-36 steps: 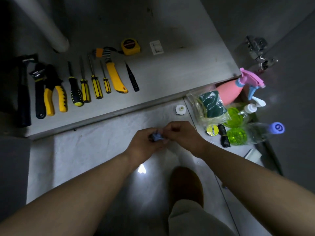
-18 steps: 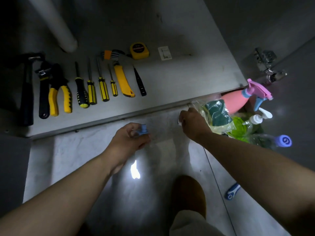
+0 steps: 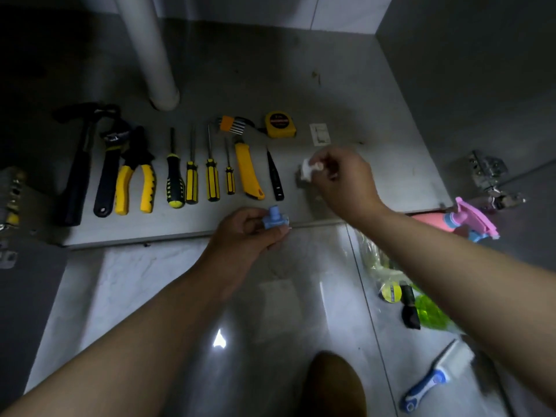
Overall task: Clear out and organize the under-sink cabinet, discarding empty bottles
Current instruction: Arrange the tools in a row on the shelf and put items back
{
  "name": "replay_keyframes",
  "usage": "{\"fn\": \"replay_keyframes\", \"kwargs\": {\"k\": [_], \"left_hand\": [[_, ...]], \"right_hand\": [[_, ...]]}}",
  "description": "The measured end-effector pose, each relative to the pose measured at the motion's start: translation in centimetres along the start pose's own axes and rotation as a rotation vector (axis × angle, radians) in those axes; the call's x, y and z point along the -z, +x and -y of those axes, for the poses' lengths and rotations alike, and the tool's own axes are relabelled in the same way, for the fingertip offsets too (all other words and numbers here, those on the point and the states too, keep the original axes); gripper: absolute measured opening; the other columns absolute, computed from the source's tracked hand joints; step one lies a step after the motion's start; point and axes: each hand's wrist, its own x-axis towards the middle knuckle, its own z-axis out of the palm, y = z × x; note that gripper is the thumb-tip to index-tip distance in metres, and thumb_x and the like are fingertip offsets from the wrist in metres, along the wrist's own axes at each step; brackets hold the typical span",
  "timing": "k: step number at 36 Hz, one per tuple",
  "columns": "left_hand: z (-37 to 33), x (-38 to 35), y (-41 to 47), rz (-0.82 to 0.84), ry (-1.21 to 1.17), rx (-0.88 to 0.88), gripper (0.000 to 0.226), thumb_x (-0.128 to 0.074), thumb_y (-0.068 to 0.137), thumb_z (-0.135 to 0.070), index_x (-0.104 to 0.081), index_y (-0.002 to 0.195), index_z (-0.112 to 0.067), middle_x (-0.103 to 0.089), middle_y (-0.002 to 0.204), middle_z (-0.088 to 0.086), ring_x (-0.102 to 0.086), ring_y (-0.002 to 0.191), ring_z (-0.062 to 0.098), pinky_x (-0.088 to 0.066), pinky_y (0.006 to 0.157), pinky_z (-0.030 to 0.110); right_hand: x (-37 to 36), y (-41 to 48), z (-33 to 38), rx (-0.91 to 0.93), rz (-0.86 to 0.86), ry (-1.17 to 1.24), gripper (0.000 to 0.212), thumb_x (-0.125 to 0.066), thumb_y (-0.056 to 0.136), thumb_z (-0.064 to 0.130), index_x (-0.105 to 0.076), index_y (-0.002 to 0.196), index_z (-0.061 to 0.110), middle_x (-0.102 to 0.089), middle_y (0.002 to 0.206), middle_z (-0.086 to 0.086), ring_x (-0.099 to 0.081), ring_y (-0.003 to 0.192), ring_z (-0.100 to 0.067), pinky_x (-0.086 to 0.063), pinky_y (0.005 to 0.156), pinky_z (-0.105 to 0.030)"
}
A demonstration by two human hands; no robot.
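Now inside the cabinet (image 3: pixel 376 164), your right hand (image 3: pixel 346 182) pinches a white fitting (image 3: pixel 310 170), your left hand (image 3: pixel 243 236) grips a blue fitting (image 3: pixel 273 219); extend the tool row (image 3: pixel 212 182).

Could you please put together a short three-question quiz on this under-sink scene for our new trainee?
1. True or false: the left hand holds a small blue part.
2. Multiple choice: the right hand pinches a small white part over which surface? A) the cabinet floor; B) the tiled room floor; C) the pink spray bottle.
3. Short answer: which tool lies farthest left on the cabinet floor?

Key
1. True.
2. A.
3. The black hammer.
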Motion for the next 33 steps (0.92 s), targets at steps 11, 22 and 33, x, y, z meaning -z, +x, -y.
{"fn": "replay_keyframes", "kwargs": {"k": [11, 22, 33], "left_hand": [[-1.1, -0.1, 0.7, -0.033, 0.125, -0.09, 0.041, -0.078, 0.082, 0.003, -0.068, 0.117, -0.017, -0.076, 0.113, 0.004, -0.071, 0.109, 0.021, -0.057, 0.097, 0.044], [-2.4, -0.4, 0.5, -0.103, 0.267, -0.197, 0.037, -0.08, 0.082, -0.003, -0.068, 0.117, -0.008, -0.076, 0.107, 0.003, -0.072, 0.099, 0.013, -0.058, 0.082, 0.022], [-1.9, -0.5, 0.5, -0.151, 0.367, -0.239, 0.032, -0.078, 0.085, -0.008, -0.072, 0.113, -0.022, -0.076, 0.102, -0.008, -0.07, 0.09, -0.002, -0.053, 0.071, 0.009]], "right_hand": [[-3.9, 7.3, 1.0, -0.066, 0.096, -0.223, 0.021, -0.064, 0.093, 0.016, -0.07, 0.112, 0.01, -0.062, 0.119, -0.016, -0.062, 0.105, -0.031, -0.043, 0.08, -0.026], [-3.0, -1.8, 3.4, -0.044, 0.086, 0.295, 0.009, -0.061, 0.095, 0.026, -0.069, 0.099, 0.022, -0.068, 0.099, 0.002, -0.064, 0.093, -0.011, -0.049, 0.079, -0.026], [-3.2, -5.0, 3.4, 0.025, 0.109, 0.289, 0.017, -0.078, 0.087, 0.02, -0.074, 0.103, 0.02, -0.068, 0.099, 0.001, -0.063, 0.092, -0.014, -0.054, 0.083, -0.033]]}}
